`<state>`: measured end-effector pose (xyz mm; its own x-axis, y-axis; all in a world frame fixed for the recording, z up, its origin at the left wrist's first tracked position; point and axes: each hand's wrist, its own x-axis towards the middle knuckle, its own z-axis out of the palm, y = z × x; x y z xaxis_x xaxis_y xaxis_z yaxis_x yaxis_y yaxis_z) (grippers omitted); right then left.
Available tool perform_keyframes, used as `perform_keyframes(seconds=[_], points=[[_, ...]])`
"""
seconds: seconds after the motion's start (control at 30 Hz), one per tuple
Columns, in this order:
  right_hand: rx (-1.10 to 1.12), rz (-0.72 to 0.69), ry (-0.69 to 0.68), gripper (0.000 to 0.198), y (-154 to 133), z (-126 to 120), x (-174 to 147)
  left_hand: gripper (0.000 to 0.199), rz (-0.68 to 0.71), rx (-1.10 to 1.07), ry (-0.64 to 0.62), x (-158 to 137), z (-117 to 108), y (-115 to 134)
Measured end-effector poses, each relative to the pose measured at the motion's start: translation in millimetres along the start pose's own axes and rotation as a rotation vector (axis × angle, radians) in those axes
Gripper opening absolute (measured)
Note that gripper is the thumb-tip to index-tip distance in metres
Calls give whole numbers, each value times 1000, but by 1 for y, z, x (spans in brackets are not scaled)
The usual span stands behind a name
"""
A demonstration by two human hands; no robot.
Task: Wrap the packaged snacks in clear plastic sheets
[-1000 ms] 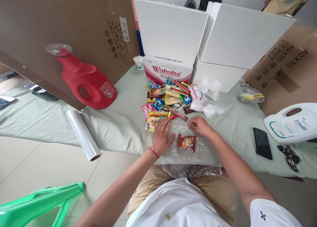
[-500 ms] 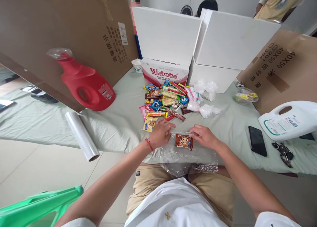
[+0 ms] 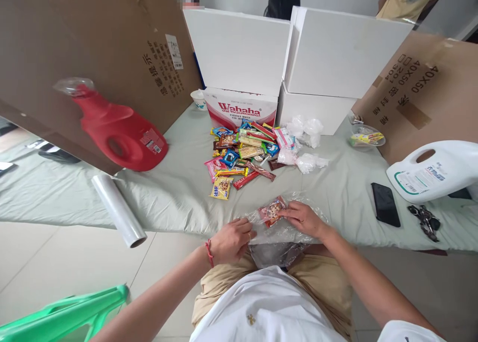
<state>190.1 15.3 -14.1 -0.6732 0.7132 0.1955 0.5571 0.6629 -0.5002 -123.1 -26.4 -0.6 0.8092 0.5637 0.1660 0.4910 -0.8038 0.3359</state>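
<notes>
A brown cookie packet (image 3: 272,211) lies tilted on a sheet of clear plastic film (image 3: 278,250) at the table's front edge, with part of the film over it. My right hand (image 3: 305,219) has its fingers closed on the packet's right side. Closer to my body, my left hand (image 3: 234,238) pinches the film's left edge. Beyond both hands is a pile of wrapped snacks (image 3: 246,150), with a yellow cookie packet (image 3: 221,188) nearest me. White crumpled plastic bundles (image 3: 308,163) rest beside the pile.
A film roll (image 3: 119,211) and a red jug (image 3: 121,130) are at left. A phone (image 3: 386,205), keys (image 3: 424,222), a white jug (image 3: 435,170) and a bowl (image 3: 366,137) are at right. White boxes (image 3: 239,51) and cardboard (image 3: 112,48) wall the table. A green stool (image 3: 67,312) stands left.
My left hand has come back toward my body and down, drawing the film. The brown packet has turned and film now lies across it. My right hand has shifted onto the packet's side.
</notes>
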Motion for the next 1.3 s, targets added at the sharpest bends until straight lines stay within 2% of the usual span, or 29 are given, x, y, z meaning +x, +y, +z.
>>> perform_keyframes(seconds=[0.1, 0.23, 0.3, 0.33, 0.43, 0.5, 0.57, 0.67, 0.77, 0.87, 0.97, 1.1, 1.3], points=[[124, 29, 83, 36, 2, 8, -3, 14, -3, -100, 9, -8, -14, 8], [285, 105, 159, 30, -2, 15, -4, 23, -162, -138, 264, 8, -35, 21], [309, 100, 186, 29, -6, 16, -4, 23, -242, -90, 373, 27, -36, 28], [307, 92, 191, 28, -7, 16, -4, 25, -270, -56, 390, 37, -34, 31], [273, 88, 171, 25, -8, 13, -5, 54, -332, 38, 296, 62, -16, 35], [234, 90, 163, 24, -7, 8, -9, 60, -365, 74, 211, 70, -1, 36], [178, 61, 186, 26, -7, 2, -16, 46, -371, 100, 184, 71, 12, 36], [69, 5, 242, 27, -15, -10, -35, 25, -333, 146, 246, 67, 24, 37], [-72, -6, 213, 21, -29, -13, -62, 24, -271, 172, 301, 66, 32, 38], [-258, -57, 157, 39, -39, -1, -84, 25, -242, 177, 336, 68, 40, 39], [-367, -105, 209, 40, -41, 19, -92, 24, -281, 224, 391, 72, 47, 42], [-296, -125, 313, 28, -48, 29, -78, 24, -329, 244, 444, 77, 52, 45], [-48, -89, 313, 27, -62, -5, -44, 22, -405, 113, 431, 80, 41, 49]])
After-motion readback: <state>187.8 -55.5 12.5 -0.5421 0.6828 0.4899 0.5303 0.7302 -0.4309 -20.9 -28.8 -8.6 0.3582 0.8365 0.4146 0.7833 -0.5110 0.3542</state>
